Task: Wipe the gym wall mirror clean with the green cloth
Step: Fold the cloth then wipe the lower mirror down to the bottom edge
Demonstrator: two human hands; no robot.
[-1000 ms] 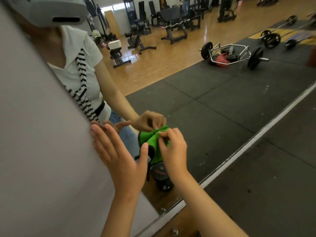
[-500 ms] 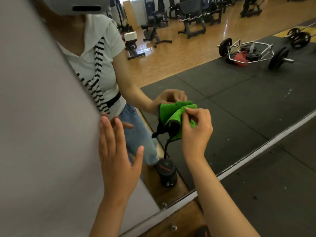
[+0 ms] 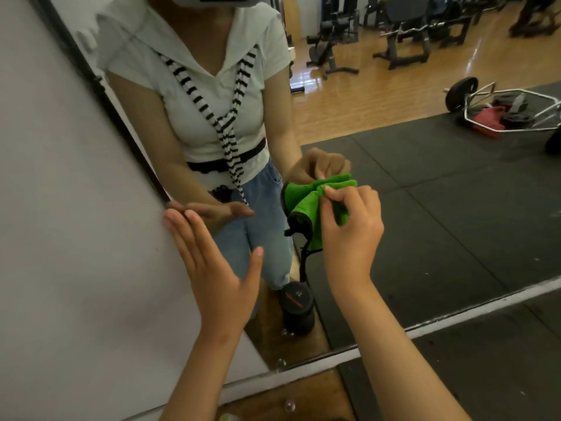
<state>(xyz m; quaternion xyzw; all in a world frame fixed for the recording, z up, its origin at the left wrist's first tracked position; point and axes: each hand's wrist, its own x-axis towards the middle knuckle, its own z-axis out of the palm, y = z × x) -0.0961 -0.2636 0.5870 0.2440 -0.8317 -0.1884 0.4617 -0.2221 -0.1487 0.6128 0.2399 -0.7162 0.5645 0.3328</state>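
Observation:
The wall mirror [image 3: 425, 208] fills the upper right of the view, its left edge meeting a grey-white wall [image 3: 60, 238]. My right hand [image 3: 352, 235] pinches the bunched green cloth [image 3: 312, 214] with fingers and thumb and holds it against the glass low down. The cloth has a dark edge and a black cord hanging from it. My left hand [image 3: 212, 268] lies flat with straight fingers on the wall, its fingertips at the mirror's left edge. Both hands and the cloth repeat as reflections in the glass.
A white strip [image 3: 455, 311] runs along the mirror's bottom edge, with black rubber floor [image 3: 485, 375] below it. The glass reflects a black dumbbell [image 3: 297, 308], a trap bar with plates [image 3: 510, 110], benches and machines on wood flooring, and the person wearing the camera.
My view has shifted left and up the mirror. My right hand has kept the cloth pinched on the glass, sliding slightly up and right. My left hand stays flat on the wall.

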